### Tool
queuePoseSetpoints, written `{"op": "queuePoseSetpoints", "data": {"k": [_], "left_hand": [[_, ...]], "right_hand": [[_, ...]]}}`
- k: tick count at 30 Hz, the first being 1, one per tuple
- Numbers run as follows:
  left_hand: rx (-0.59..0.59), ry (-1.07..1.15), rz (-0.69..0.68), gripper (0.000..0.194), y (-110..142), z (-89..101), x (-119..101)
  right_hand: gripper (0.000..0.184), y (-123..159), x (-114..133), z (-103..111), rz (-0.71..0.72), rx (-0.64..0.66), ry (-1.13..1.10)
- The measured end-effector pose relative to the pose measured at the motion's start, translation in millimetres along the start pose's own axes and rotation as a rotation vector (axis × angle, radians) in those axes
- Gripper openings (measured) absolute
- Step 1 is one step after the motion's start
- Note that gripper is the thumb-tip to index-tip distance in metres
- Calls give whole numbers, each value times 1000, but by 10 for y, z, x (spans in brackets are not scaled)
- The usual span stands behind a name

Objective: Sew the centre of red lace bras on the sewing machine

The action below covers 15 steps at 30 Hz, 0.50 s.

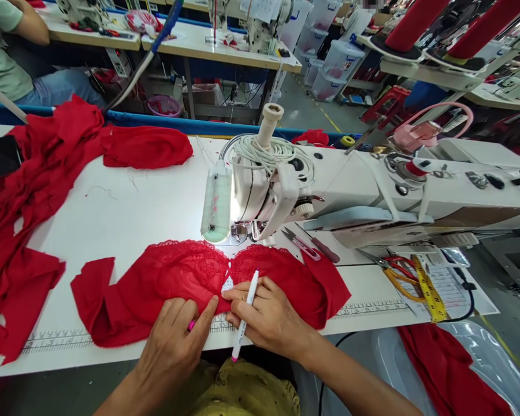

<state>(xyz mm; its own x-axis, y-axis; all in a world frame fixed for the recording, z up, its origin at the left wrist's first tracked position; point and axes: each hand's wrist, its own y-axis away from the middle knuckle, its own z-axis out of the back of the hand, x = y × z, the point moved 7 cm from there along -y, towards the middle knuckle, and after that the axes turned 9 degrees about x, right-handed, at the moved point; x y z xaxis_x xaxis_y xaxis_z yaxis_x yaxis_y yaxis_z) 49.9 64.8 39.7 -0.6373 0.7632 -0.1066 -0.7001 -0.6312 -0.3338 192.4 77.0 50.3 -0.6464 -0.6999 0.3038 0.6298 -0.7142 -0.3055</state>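
At the lower centre of the frame, the left hand [177, 329] presses an extended index finger on a red lace-edged fabric garment [179, 277], its other fingers curled around a small bright-pink piece [191, 325]. To its right, the right hand [264, 318] firmly grips a slim white pink-ended pen [241, 332], fingertips at a small white patterned piece [227, 283]. A white metal sewing machine [329, 179] stands above, centre to right.

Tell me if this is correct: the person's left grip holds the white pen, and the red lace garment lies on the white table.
Wrong side: the head view shows the right grip holding the white pen. The red lace garment does lie on the white table.
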Motion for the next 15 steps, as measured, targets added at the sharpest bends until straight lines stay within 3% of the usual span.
{"op": "queuePoseSetpoints", "data": {"k": [15], "left_hand": [[57,-99,-13,39,-37,-6,-39]], "right_hand": [[12,8,-18,-14,-30,47,-50]]}}
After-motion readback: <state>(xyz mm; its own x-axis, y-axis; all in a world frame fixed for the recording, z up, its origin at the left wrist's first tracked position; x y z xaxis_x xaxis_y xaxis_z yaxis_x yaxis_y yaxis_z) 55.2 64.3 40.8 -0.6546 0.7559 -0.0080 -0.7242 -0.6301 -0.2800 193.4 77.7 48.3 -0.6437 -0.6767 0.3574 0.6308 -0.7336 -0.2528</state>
